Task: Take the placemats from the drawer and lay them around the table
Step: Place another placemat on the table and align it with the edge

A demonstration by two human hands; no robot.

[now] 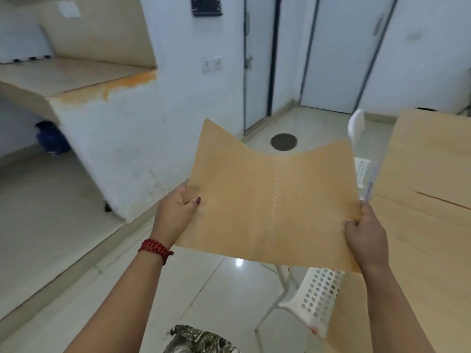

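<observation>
- My left hand pinches the left edge of a tan placemat, thumb on top and fingers hidden beneath; my right hand closes on its right edge the same way.
- I hold it by opposite edges, I think, because the sheet is thin and limp: even so its far edge sags in the middle, and the two far corners stand up.
- The placemat hangs in the air in front of me, over the floor and a white perforated chair, not yet on anything.
- The wooden table lies just to my right, so the grip seems meant to carry the mat across flat and lower it square to an edge.
- I can't tell whether I hold one mat or several stacked.
- A pale checked strip runs down the mat, but I see no brand, label or readable writing on it.
- The paper on the far wall and the dark plaque are too blurred to read.
- A red cord band sits on my left wrist.
</observation>
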